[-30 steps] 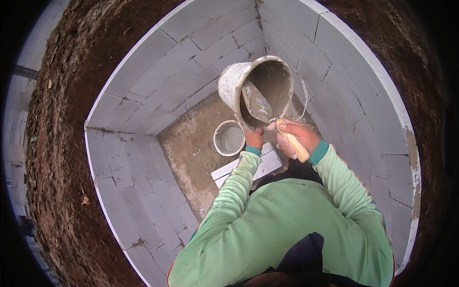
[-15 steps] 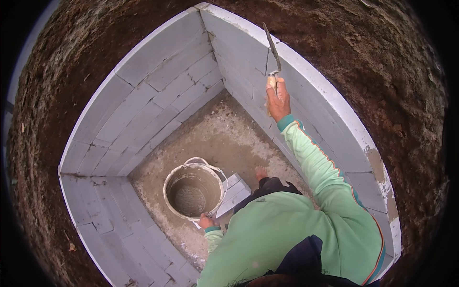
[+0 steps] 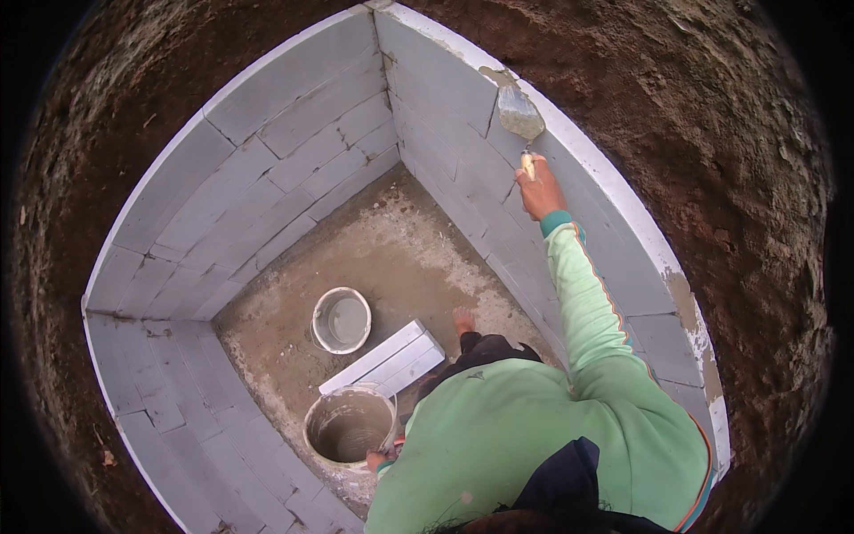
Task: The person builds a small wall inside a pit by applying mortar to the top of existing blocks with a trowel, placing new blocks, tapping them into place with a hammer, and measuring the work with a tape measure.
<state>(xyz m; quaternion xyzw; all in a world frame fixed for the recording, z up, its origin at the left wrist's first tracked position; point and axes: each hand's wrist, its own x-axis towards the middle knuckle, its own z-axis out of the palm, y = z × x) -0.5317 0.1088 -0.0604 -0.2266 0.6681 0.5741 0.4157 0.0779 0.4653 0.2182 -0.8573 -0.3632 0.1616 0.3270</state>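
In my right hand [image 3: 541,190] is the wooden handle of a trowel [image 3: 520,113], with fingers closed round it. Its blade lies flat-side up against the upper edge of the right-hand grey block wall [image 3: 614,240]. Just beyond the blade tip, a patch of wet mortar [image 3: 500,76] sits on the wall's top. Down by my body, my left hand [image 3: 377,459] is closed at the rim of a large bucket [image 3: 350,389] with grey mortar inside. Part of that hand is hidden by my sleeve.
A smaller bucket [image 3: 342,290] with grey contents stands on the damp floor [image 3: 391,222]. White-grey blocks [image 3: 391,358] lie between the two buckets. Block walls [image 3: 267,187] enclose me, with bare brown earth [image 3: 694,116] beyond. My bare foot [image 3: 464,320] is near the right wall.
The large bucket has moved nearer to me with my left hand, uncovering the smaller bucket. My trowel has turned from edge-on to flat, and mortar now shows on the right wall's top.
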